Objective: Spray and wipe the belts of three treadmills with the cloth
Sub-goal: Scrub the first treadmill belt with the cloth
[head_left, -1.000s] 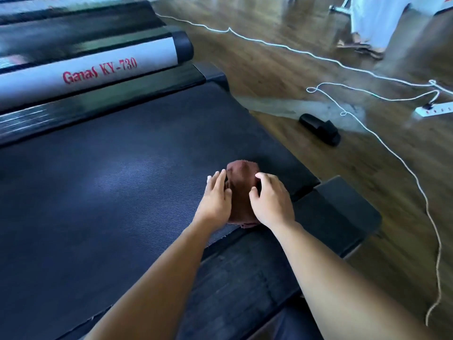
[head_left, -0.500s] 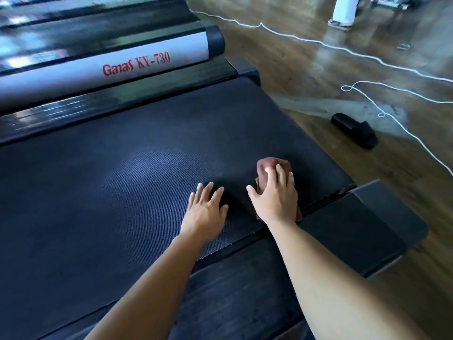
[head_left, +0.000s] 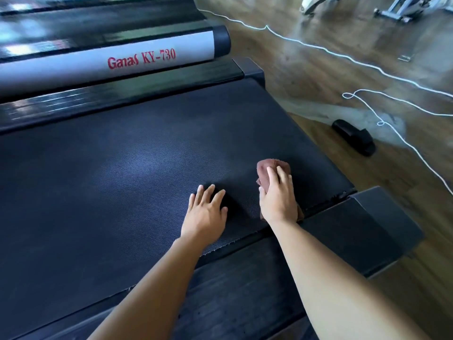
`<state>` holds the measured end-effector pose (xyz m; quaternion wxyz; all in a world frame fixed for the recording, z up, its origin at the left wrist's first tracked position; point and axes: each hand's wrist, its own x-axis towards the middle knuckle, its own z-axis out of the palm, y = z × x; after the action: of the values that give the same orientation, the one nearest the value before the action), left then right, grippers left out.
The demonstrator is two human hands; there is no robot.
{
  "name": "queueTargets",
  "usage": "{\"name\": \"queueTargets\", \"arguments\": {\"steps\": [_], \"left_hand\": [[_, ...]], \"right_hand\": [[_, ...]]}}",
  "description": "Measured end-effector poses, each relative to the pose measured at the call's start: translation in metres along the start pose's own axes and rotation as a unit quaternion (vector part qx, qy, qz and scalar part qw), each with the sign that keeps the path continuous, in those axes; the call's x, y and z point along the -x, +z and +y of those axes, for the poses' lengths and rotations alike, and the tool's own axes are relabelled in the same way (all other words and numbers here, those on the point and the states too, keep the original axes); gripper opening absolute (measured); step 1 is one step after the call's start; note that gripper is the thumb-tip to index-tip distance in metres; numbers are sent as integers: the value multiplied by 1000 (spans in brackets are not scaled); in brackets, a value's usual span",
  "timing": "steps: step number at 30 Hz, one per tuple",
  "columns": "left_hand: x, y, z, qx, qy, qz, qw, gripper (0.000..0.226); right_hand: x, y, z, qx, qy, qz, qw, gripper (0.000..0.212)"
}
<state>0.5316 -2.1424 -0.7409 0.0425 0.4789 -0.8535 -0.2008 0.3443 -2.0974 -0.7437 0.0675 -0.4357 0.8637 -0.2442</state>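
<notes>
Mid-wipe, I'd say: right hand [head_left: 278,200] presses flat-fingered on balled brown cloth [head_left: 272,165] at the treadmill belt [head_left: 122,180] near-right corner, left hand [head_left: 206,212] flat, fingers spread, on bare belt beside it. Can't tell how many belts are done; no spray bottle in view. Black slipper [head_left: 354,138] & white cable [head_left: 318,49] on floor, well apart, nothing blocks.
</notes>
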Motion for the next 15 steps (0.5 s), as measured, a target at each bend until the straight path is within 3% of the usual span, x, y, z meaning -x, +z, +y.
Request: {"name": "queueTargets", "arguments": {"steps": [15], "left_hand": [[62,-49,-64,16,-49,16,999,53]], "right_hand": [[56,5,-77,-135,-9,-14,991,54]]}}
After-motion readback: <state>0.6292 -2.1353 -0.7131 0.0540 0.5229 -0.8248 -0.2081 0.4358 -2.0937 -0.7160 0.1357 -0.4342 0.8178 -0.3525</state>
